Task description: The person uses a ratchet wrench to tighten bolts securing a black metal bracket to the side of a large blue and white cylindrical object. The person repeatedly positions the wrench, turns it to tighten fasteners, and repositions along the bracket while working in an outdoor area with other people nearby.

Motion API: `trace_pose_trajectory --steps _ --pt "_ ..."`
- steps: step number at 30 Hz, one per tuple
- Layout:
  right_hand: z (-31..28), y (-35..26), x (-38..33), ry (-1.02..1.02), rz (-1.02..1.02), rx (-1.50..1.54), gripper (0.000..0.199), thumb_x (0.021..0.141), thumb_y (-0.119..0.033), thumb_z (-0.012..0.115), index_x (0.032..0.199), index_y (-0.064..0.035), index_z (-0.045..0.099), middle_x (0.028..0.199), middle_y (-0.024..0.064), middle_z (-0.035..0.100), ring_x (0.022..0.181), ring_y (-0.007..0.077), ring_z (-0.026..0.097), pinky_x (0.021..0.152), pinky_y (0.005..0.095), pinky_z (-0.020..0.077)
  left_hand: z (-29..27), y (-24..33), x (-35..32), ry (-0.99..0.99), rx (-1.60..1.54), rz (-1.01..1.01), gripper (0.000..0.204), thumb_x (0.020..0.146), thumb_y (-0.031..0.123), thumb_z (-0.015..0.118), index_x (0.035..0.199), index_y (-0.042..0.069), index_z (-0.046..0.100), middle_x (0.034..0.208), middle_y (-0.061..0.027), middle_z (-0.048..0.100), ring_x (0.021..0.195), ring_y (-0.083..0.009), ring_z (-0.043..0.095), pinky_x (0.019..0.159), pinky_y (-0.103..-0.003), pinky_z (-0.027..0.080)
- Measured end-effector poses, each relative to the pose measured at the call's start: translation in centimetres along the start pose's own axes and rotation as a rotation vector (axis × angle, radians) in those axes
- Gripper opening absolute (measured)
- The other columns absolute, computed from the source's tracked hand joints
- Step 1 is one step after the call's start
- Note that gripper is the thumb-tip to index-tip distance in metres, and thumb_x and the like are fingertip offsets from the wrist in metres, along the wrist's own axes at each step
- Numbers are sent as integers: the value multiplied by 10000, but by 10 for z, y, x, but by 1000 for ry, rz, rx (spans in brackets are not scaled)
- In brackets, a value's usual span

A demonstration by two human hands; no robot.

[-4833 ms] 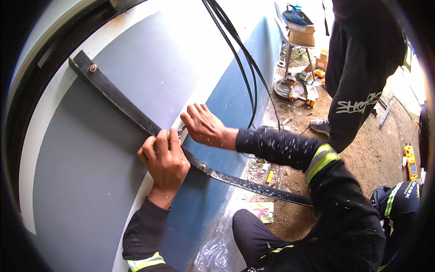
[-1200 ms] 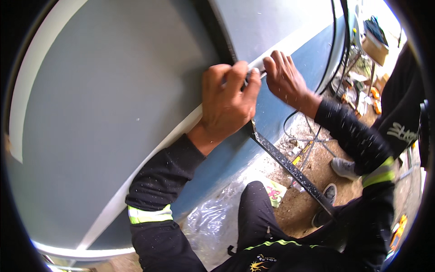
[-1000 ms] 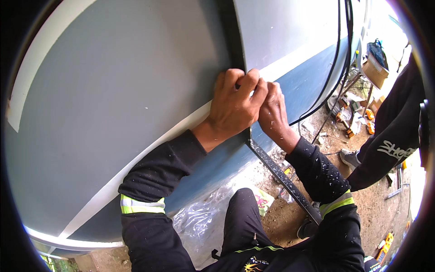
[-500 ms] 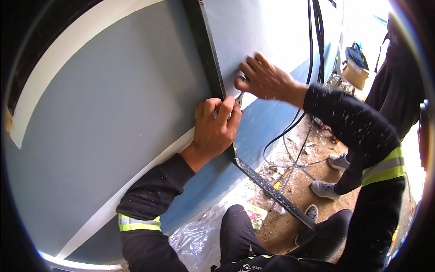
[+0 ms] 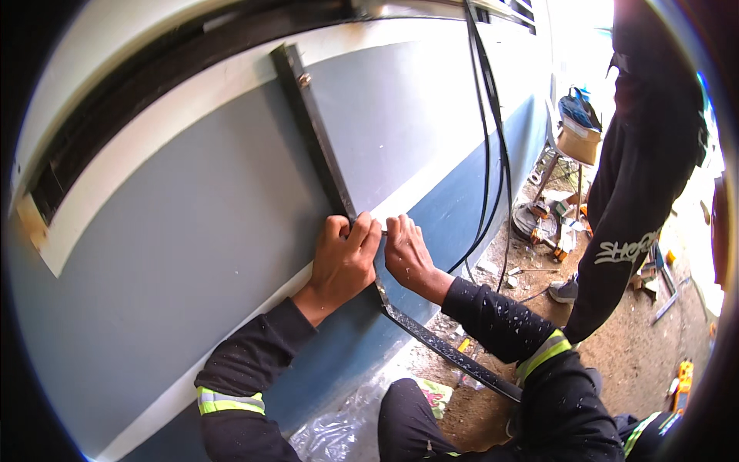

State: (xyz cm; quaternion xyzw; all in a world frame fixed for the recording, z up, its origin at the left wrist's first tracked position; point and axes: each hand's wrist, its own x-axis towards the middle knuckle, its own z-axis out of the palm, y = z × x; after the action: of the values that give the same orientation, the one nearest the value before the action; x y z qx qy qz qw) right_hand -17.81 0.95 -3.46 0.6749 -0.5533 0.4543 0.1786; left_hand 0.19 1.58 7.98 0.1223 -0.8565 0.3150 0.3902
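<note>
A black metal bracket (image 5: 327, 165) stands against the painted wall, and its lower arm (image 5: 454, 356) slopes out to the right, flecked with white. Near the upper end a bolt (image 5: 305, 79) shows. My left hand (image 5: 342, 262) is closed over the bracket's middle, hiding that stretch of it. Right beside it, my right hand (image 5: 412, 250) has its fingers curled and pressed together. A small bit of dark metal (image 5: 383, 232) shows between the two hands; its kind is hidden by my fingers.
Black cables (image 5: 493, 146) hang down the wall on the right. A person in dark clothes (image 5: 635, 177) stands close at the right. Behind are a stool with a cardboard box (image 5: 579, 142) and an orange power tool (image 5: 564, 245). Clear plastic sheeting (image 5: 331, 435) lies below.
My right hand has come down and left to meet my left hand, its fingers now closed. The view has shifted, showing the bracket's upper end. The person at the right has changed stance.
</note>
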Motion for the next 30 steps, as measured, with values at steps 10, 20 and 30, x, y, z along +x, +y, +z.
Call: trace_pose_trajectory --steps 10,20,30 --pt "-85 30 161 -22 -1072 -636 133 1045 -369 633 1155 -340 565 961 14 636 905 248 694 775 501 512 21 0 -6 104 163 -33 147 943 38 732 1087 9 735 1147 -146 666 990 -330 613 863 -474 523" --pt "-25 48 150 311 -860 -514 121 915 -423 676 888 -305 673 929 73 680 945 305 687 951 596 478 -1 3 11 133 359 129 246 1075 308 729 1106 70 781 1022 -100 721 862 -282 703 721 -426 557" --pt "-40 38 156 78 -859 -561 117 930 -423 734 880 -389 834 1104 35 742 1139 344 672 1162 754 337 9 6 16 291 210 88 401 1077 419 709 1182 34 747 1096 -150 701 959 -350 695 836 -502 554"
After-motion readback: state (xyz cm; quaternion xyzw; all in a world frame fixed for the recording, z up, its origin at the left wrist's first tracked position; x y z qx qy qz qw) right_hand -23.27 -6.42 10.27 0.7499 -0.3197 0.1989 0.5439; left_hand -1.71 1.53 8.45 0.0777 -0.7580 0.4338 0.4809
